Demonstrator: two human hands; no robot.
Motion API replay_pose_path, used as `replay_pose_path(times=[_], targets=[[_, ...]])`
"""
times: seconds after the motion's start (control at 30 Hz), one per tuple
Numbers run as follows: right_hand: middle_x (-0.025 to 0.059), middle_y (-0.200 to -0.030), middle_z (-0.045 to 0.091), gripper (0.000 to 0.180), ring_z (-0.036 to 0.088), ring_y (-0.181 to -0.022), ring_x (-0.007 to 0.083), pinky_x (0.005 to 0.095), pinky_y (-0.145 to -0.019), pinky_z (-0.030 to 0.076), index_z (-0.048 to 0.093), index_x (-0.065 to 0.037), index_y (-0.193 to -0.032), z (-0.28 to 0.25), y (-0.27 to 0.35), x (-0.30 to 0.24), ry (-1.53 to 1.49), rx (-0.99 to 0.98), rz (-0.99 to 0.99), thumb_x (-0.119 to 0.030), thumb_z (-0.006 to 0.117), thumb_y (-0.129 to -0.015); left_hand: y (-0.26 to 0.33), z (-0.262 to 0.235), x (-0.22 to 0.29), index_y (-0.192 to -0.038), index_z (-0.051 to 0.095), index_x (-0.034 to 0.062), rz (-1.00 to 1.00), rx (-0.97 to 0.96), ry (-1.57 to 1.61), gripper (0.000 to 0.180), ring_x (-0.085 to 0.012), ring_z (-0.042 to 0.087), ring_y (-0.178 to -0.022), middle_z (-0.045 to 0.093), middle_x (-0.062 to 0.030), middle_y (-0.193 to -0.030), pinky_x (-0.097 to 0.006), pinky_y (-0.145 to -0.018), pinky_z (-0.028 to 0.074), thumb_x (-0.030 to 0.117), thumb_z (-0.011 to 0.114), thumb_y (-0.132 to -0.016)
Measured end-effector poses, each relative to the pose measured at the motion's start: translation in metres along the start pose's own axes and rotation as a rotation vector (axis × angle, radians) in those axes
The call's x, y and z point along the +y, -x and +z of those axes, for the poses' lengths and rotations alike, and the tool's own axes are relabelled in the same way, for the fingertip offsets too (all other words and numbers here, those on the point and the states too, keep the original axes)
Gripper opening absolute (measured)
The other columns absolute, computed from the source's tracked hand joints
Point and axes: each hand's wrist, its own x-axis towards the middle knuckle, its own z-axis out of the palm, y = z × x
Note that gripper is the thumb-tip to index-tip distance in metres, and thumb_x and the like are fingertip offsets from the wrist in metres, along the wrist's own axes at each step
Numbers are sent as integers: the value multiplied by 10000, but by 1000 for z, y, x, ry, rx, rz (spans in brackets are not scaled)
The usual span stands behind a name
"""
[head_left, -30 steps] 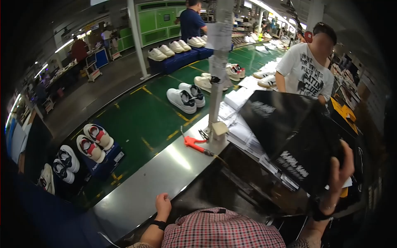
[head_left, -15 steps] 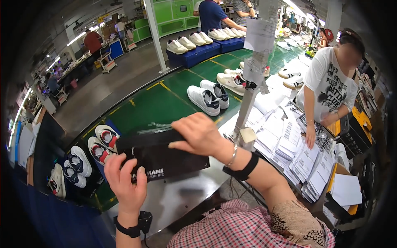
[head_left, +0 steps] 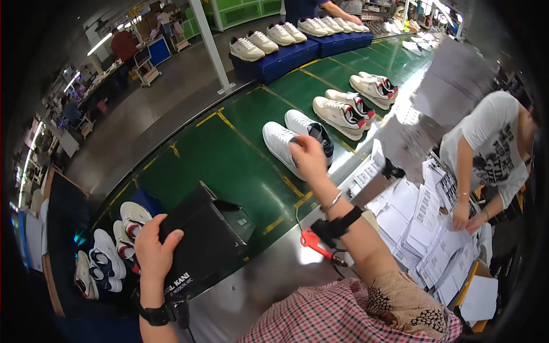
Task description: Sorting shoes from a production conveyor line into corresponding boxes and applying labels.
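Observation:
My left hand (head_left: 153, 246) grips the left side of a black shoebox (head_left: 200, 243), thumb on its top panel and fingers at its far edge. The box is tilted over the near edge of the green bench, and a flap stands out from its right end. Out to the right, my right hand (head_left: 310, 160) hovers over or touches the collar of a white sneaker (head_left: 280, 140). Its fingers are curled and blurred, so contact is unclear. The matching white sneaker (head_left: 306, 123), with a dark lining, sits right behind it, partly hidden by the hand.
Cream sneakers (head_left: 337, 114) with red linings stand farther along the green bench (head_left: 229, 154). More shoes (head_left: 106, 257) line the left end. Blue boxes (head_left: 274, 66) carry pale sneakers at the back. A red-handled tool (head_left: 314, 243) lies nearby. Right, a co-worker (head_left: 486, 154) handles paper stacks (head_left: 412, 223).
My right hand has left the shoebox and reached out to the white sneakers. The box, in my left hand, has turned and tilted, with its end flap now out. My view has shifted.

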Motion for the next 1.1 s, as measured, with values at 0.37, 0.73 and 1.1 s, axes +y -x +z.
replay_pose_path(times=[0.37, 0.73, 1.1], targets=[[30, -790, 612, 187, 545, -691, 128, 258, -653, 433, 619, -34, -912, -12, -35, 140, -43, 214, 525, -110, 641, -743, -20, 7, 0, -1073, 549, 15, 135, -6, -150, 302, -330, 482, -1099, 495, -159, -1189, -376, -944, 375, 84, 605, -784], [34, -817, 573, 684, 525, -704, 79, 230, -606, 431, 291, -73, -1365, 23, 52, -134, -194, -1045, 32, -31, 600, -756, 12, 1, 27, -1020, 589, 46, 348, -72, -80, 492, -302, 493, -1093, 526, -106, -1149, -480, -915, 349, 251, 744, -602], [156, -906, 611, 567, 597, -842, 334, 362, -718, 472, 421, -80, -1245, 29, 102, -155, 162, -1094, -401, -93, 625, -716, 32, 17, 36, -657, 576, 129, 107, -82, 178, 206, -246, 390, -1194, 573, 35, -1029, -531, -1013, 72, 259, 736, -672]])
